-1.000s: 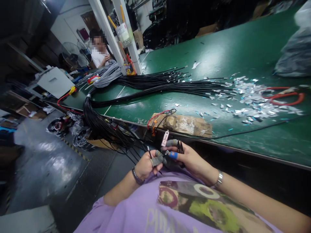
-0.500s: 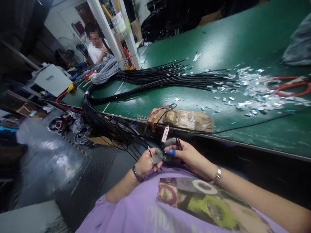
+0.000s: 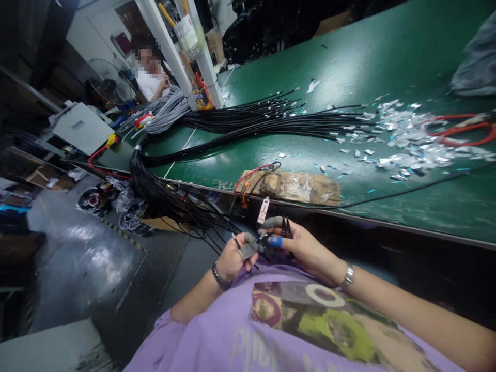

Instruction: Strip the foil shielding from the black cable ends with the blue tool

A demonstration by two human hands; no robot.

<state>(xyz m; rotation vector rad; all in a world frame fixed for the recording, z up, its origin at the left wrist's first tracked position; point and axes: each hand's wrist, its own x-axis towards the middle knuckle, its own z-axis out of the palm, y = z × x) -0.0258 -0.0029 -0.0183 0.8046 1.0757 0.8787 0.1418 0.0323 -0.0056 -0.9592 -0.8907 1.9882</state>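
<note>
My left hand (image 3: 237, 253) is closed on a thin black cable (image 3: 234, 239), part of which pokes up beside the index finger. Finger wraps cover some of its fingertips. Opposite it, my right hand (image 3: 292, 242) grips a black two-pronged hand tool (image 3: 287, 227), whose prongs rise between thumb and fingers. Blue tape circles the right thumb, and the two hands nearly meet in front of my shirt. Their fingers hide the dark spot where cable and tool come together. Just above hangs a small pale tag (image 3: 263, 211) at the bench edge.
A big bundle of black cables (image 3: 217, 147) lies along the green bench (image 3: 372, 62) and droops over its edge. A worn wooden block (image 3: 306, 187) sits at the front. Foil scraps (image 3: 406, 139) and red-handled scissors (image 3: 468, 135) are rightward. Another person (image 3: 151, 77) sits behind.
My right hand has shifted slightly, and the black prongs show more clearly apart. The left hand has barely moved, its cable end tilting a little leftward.
</note>
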